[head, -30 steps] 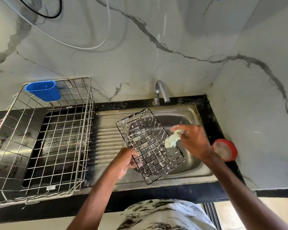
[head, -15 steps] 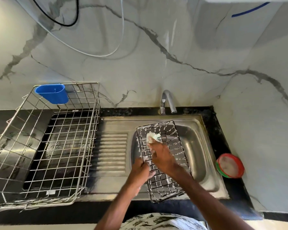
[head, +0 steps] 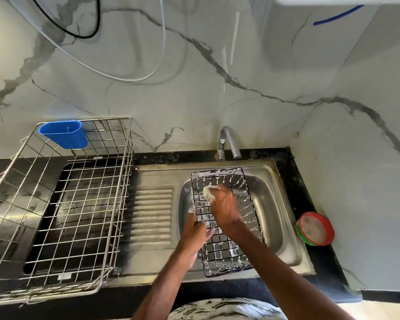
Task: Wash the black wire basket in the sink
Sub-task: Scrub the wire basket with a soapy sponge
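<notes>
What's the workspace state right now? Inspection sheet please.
Surface: black counter, steel sink set in it.
Job's things: wire basket in the sink, soapy; sponge on it.
Clutter: steel rack with blue cup on the left; red tub on the right.
Grippers: left hand grips the basket's left edge; right hand holds the sponge against the wires.
Cables: black cable and white cable hang on the wall.
Surroundings: marble wall; tap, no water seen running.

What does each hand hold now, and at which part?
The left hand grips the black wire basket at its left side rim; the right hand holds a pale soapy scrubber in its fingertips.
</notes>
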Available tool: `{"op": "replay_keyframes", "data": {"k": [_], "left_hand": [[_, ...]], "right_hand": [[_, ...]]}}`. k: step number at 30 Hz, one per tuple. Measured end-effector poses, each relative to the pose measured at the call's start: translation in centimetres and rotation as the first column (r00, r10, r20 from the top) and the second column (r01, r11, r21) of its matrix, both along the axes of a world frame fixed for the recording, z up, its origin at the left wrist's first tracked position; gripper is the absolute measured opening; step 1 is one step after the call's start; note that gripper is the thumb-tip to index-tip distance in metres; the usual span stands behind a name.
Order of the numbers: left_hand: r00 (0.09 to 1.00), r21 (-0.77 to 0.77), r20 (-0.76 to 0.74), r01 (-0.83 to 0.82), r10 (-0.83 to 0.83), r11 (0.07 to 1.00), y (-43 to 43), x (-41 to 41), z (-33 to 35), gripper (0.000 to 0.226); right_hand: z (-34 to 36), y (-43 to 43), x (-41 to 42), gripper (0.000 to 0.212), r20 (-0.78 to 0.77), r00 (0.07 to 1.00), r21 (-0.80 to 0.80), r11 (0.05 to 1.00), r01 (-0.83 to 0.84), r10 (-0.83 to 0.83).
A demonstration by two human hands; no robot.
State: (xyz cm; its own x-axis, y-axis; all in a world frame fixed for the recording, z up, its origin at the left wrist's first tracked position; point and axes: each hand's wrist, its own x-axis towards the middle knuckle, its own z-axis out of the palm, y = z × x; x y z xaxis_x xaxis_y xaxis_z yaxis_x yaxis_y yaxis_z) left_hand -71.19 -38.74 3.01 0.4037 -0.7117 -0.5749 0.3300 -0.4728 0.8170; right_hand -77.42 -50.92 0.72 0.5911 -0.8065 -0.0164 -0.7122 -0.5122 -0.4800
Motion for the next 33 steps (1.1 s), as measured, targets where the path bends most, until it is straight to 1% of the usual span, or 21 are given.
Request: {"op": "replay_keyframes", "data": {"k": [2, 4, 6, 7, 9, 11, 13, 16, 20, 23, 25, 26, 28, 30, 31, 33], "left_hand": [[0.999, -0.017, -0.036, -0.021, 0.021, 1.0, -0.3, 0.0, -0.1, 0.083], [0.999, -0.021, -0.033, -0.029, 0.029, 0.999, -0.4, -0.2, 0.5, 0.082], [0.999, -0.035, -0.02, -0.033, 0.032, 0.999, -0.5, -0.4, 0.9, 0.083], [0.999, -0.043, -0.015, -0.032, 0.031, 0.999, -0.5, -0.4, 1.1, 0.083], [1.0, -0.049, 0.002, -0.017, 0.017, 0.999, -0.4, -0.5, 1.1, 0.084], [1.0, -0.057, 0.005, -0.009, 0.009, 0.998, -0.4, -0.6, 1.2, 0.083], [0.999, -0.04, 0.022, -0.027, 0.028, 0.999, -0.5, -0.7, 1.1, 0.083], [0.996, -0.074, 0.034, -0.084, 0.087, 0.994, -0.9, -0.5, 1.3, 0.086], [0.983, -0.122, 0.131, -0.11, 0.126, 0.986, -1.6, -0.5, 1.2, 0.092], [0.969, -0.167, 0.201, -0.112, 0.145, 0.98, -2.1, -0.5, 0.1, 0.097], [0.96, -0.167, 0.241, -0.104, 0.142, 0.981, -2.3, -0.6, 0.4, 0.089], [0.956, -0.156, 0.262, -0.095, 0.134, 0.983, -2.3, -0.8, 0.7, 0.086], [0.956, -0.117, 0.278, -0.069, 0.1, 0.991, -2.3, -1.3, 1.9, 0.086], [0.958, -0.148, 0.274, -0.04, 0.08, 0.988, -2.2, -1.9, 2.8, 0.078], [0.959, -0.155, 0.273, -0.03, 0.072, 0.987, -2.1, -2.3, 3.8, 0.073], [0.957, -0.129, 0.289, 0.005, 0.032, 0.992, -2.0, -2.5, 4.8, 0.068]], "right_hand": [[-0.1, 0.2, 0.5, 0.04, 0.026, 0.999, -0.03, 0.999, -0.026, 0.027], [0.0, 0.1, 1.1, 0.042, 0.039, 0.995, -0.031, 0.995, -0.092, 0.093], [-0.2, -0.1, 1.6, 0.052, 0.074, 0.994, -0.036, 0.996, -0.082, 0.084], [-0.2, -0.3, 1.8, 0.057, 0.058, 0.996, -0.088, 0.994, -0.061, 0.066], [-0.3, -0.7, 1.9, 0.064, -0.038, 0.999, -0.193, 0.98, -0.043, 0.037], [0.1, -1.0, 2.1, 0.064, -0.114, 0.991, -0.214, 0.972, -0.094, 0.071], [0.4, -1.4, 2.3, 0.062, -0.119, 0.988, -0.199, 0.972, -0.123, 0.101], [0.6, -2.1, 2.3, 0.055, -0.04, 0.998, -0.157, 0.986, -0.061, 0.055], [1.2, -2.8, 1.6, 0.049, 0.042, 0.999, -0.15, 0.989, -0.016, 0.022], [1.1, -3.5, 0.9, 0.038, 0.081, 0.994, -0.177, 0.98, 0.093, -0.079], [0.9, -3.9, 0.0, 0.03, 0.147, 0.974, -0.204, 0.958, 0.203, -0.175], [0.9, -4.0, -0.4, 0.03, 0.179, 0.96, -0.192, 0.949, 0.25, -0.217], [1.3, -3.7, -0.7, 0.037, 0.178, 0.947, -0.118, 0.95, 0.29, -0.267], [1.8, -2.3, 0.2, 0.039, 0.219, 0.95, -0.085, 0.966, 0.245, -0.222], [1.7, -1.4, 0.7, 0.037, 0.239, 0.958, -0.077, 0.981, 0.179, -0.156], [1.1, 0.0, 1.4, 0.035, 0.234, 0.972, -0.064, 0.997, 0.037, -0.021]]}}
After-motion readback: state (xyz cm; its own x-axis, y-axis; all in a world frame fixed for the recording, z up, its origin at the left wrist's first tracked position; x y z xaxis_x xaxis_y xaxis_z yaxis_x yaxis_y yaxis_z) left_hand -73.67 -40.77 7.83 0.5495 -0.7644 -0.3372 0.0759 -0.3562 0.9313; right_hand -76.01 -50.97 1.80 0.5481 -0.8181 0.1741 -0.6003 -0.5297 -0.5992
